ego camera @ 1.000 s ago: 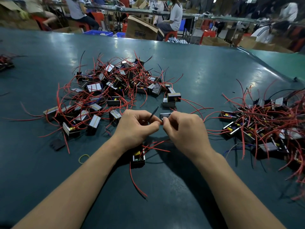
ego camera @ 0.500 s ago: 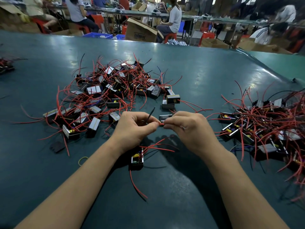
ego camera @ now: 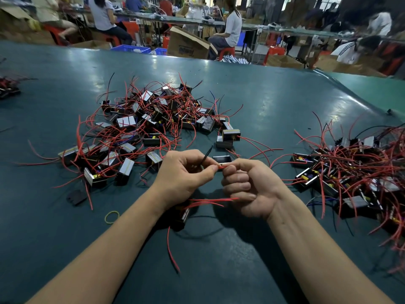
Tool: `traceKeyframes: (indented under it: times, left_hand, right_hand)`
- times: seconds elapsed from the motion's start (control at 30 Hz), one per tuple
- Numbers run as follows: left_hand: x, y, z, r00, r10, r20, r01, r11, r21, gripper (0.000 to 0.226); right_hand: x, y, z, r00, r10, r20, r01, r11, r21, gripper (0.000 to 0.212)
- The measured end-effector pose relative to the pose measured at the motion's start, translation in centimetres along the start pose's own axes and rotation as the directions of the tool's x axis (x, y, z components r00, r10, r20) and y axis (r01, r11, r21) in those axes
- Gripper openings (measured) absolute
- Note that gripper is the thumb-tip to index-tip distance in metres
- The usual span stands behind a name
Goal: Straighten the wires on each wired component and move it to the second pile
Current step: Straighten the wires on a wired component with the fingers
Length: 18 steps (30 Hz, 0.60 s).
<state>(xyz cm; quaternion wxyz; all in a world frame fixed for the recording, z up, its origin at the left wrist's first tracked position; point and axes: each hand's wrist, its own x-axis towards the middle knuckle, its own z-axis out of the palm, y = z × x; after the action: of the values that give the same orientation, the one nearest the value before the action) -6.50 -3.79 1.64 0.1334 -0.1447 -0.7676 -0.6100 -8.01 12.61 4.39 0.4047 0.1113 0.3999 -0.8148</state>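
Wired component [ego camera: 183,216]: on table [ego camera: 274,110], under left wrist | Left hand [ego camera: 184,172], right hand [ego camera: 247,189]: both pinch its red wire [ego camera: 222,167] | Handling: body light, rigid; wire thin, springy; hold near wire tip, draw gently.

Black wired component [ego camera: 183,216] hangs by red wires [ego camera: 210,200] between two piles.
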Motion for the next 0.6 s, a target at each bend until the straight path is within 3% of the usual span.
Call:
traceKeyframes:
  times: [0.07,0.13,0.17,0.23,0.3,0.37,0.5,0.53,0.6]
  left_hand:
    - [0.0,-0.2,0.2,1.000,0.027,-0.004,-0.027,0.999,0.047,0.010]
    - [0.0,-0.3,0.3,1.000,0.018,-0.015,-0.017,0.999,0.043,0.012]
    - [0.1,-0.4,0.2,1.000,0.003,-0.022,-0.003,1.000,0.019,0.013]
    - [0.1,-0.5,0.0,0.999,-0.031,-0.045,0.028,0.997,-0.067,0.015]
    - [0.2,-0.5,-0.3,0.996,-0.047,-0.078,0.039,0.994,-0.104,0.016]
    - [0.1,-0.4,-0.4,0.995,-0.056,-0.088,0.047,0.994,-0.103,0.015]
    - [0.1,-0.3,-0.2,0.996,-0.089,-0.024,0.085,0.987,-0.134,0.008]
    - [0.1,-0.3,-0.2,0.996,-0.088,-0.018,0.085,0.987,-0.138,0.007]
    - [0.1,-0.3,-0.2,0.997,-0.080,-0.009,0.077,0.985,-0.152,0.006]
  right_hand:
    - [0.1,0.2,0.1,0.999,-0.016,-0.050,0.015,1.000,-0.020,0.021]
    - [0.1,0.6,0.3,0.962,-0.218,-0.162,0.158,0.934,-0.320,0.029]
    - [0.1,0.9,0.4,0.903,-0.396,-0.165,0.268,0.820,-0.506,0.032]
    - [-0.1,1.1,0.2,0.773,-0.634,-0.012,0.429,0.538,-0.726,0.031]
    - [-0.5,0.6,-0.2,0.722,-0.669,0.175,0.480,0.302,-0.824,0.018]
    - [-0.6,0.2,-1.0,0.685,-0.681,0.259,0.451,0.118,-0.885,0.031]
    - [-0.3,0.0,-1.5,0.460,-0.759,0.461,0.442,-0.255,-0.860,0.011]
    - [-0.2,0.0,-1.6,0.445,-0.750,0.490,0.436,-0.296,-0.850,0.009]
    - [-0.4,-0.1,-1.5,0.479,-0.739,0.474,0.449,-0.258,-0.856,0.006]
